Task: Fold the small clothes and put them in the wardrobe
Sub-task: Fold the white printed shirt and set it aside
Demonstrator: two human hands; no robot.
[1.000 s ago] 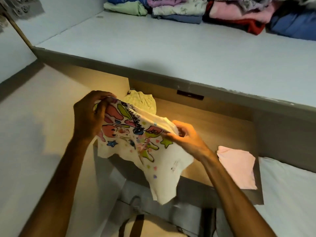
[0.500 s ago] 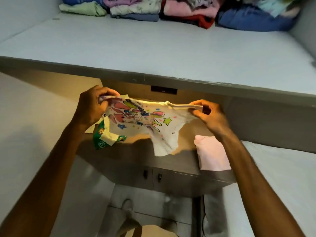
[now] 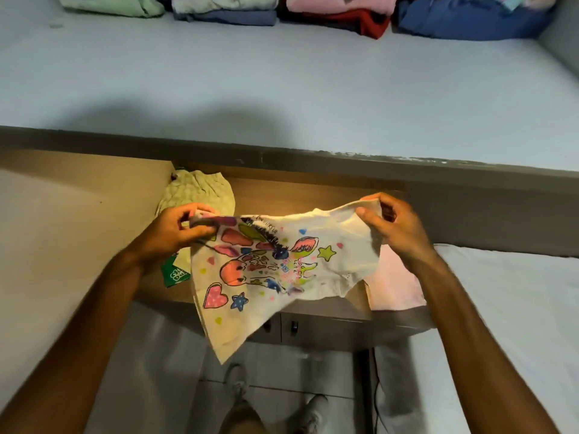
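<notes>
A small white shirt [image 3: 282, 277] with a colourful print of hearts and stars hangs spread between my hands over the open wooden drawer [image 3: 307, 195]. My left hand [image 3: 178, 230] pinches its left top corner. My right hand [image 3: 394, 230] grips the right top corner. The shirt's lower edge droops past the drawer's front. A folded pink garment [image 3: 394, 283] lies in the drawer under my right wrist. A pale green garment [image 3: 197, 192] sits at the drawer's back left, with a green-and-white piece [image 3: 175, 274] beneath my left hand.
The wardrobe's wide pale shelf [image 3: 282, 89] stretches above the drawer. Folded clothes line its back: green [image 3: 112, 4], blue-grey [image 3: 225, 14], pink over red [image 3: 344, 7] and dark blue [image 3: 470, 20]. Below, two cabinet knobs [image 3: 293, 324] and my feet on the floor [image 3: 238, 383].
My hands have pulled apart and stretched the shirt wide, so the print faces me. The camera has tilted, showing more of the shelf and the drawer's left side.
</notes>
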